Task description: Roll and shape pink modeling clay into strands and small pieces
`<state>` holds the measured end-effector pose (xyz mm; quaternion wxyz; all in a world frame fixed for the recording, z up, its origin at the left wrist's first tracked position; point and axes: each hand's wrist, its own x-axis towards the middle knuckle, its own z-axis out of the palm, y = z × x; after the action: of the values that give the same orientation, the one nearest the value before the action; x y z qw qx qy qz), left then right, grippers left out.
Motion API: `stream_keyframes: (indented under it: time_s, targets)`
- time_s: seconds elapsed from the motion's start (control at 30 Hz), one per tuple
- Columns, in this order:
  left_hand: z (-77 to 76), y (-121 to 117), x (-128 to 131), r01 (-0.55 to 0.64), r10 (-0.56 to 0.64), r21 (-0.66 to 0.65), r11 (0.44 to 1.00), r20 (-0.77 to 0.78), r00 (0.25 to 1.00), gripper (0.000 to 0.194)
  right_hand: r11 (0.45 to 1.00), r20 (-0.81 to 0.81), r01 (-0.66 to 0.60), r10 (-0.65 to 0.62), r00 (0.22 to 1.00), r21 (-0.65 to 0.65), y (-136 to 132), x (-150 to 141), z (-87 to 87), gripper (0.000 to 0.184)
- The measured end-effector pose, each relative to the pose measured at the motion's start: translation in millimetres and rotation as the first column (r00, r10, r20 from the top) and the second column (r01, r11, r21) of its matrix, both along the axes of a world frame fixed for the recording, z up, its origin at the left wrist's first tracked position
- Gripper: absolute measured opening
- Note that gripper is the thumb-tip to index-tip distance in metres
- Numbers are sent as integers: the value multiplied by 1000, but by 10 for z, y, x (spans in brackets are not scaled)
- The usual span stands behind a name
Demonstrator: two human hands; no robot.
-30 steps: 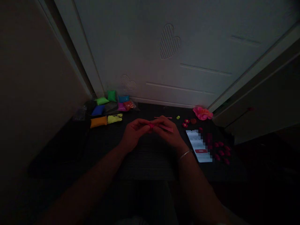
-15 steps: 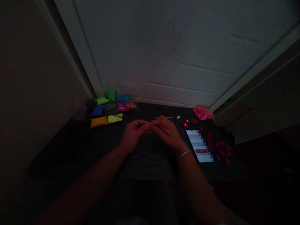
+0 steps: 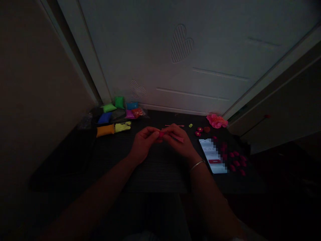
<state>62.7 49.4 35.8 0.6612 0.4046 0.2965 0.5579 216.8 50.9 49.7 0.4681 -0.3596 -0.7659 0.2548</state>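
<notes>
Above the dark table my left hand (image 3: 142, 144) and my right hand (image 3: 178, 140) meet at the fingertips. Between them they pinch a small piece of pink clay (image 3: 161, 134), partly covered by the fingers. A flat pink strip (image 3: 177, 137), like a modelling tool, sticks out under my right hand's fingers; its other end is hidden. Just beyond the hands lies a thin pink stick (image 3: 175, 126). Small pink flowers with yellow centres (image 3: 198, 134) and a yellow-green bit (image 3: 191, 125) are to the right.
Colourful clay packs, including an orange one (image 3: 105, 130) and an opened yellow one (image 3: 122, 126), lie at the left. A lit phone (image 3: 212, 156), several dark pink lumps (image 3: 236, 163) and a large pink flower (image 3: 217, 121) occupy the right side. A white door (image 3: 150, 50) stands behind the table (image 3: 155, 177).
More of the pink clay shows between the fingertips now, as the fingers have shifted slightly on it. Both hands stay in nearly the same place.
</notes>
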Motion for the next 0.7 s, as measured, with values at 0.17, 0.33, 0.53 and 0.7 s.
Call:
stream_keyframes:
  time_s: [0.17, 0.33, 0.53, 0.7]
  targets:
    - [34, -18, 4, 46, -46, -26, 999, 5, 999, 18, 1000, -62, -3, 1, 998, -26, -4, 17, 21, 12]
    - [30, -20, -2, 88, -86, -81, 993, 32, 996, 20, 999, -69, -28, 26, 997, -31, -2, 37, 23, 13]
    - [30, -26, 0, 92, -90, -81, 992, 22, 996, 18, 994, -117, -54, 43, 992, -91, -2, 26, 16, 9]
    - [50, -41, 14, 60, -58, -94, 994, 18, 998, 20, 992, -104, -48, 36, 994, -113, -8, 14, 28, 10]
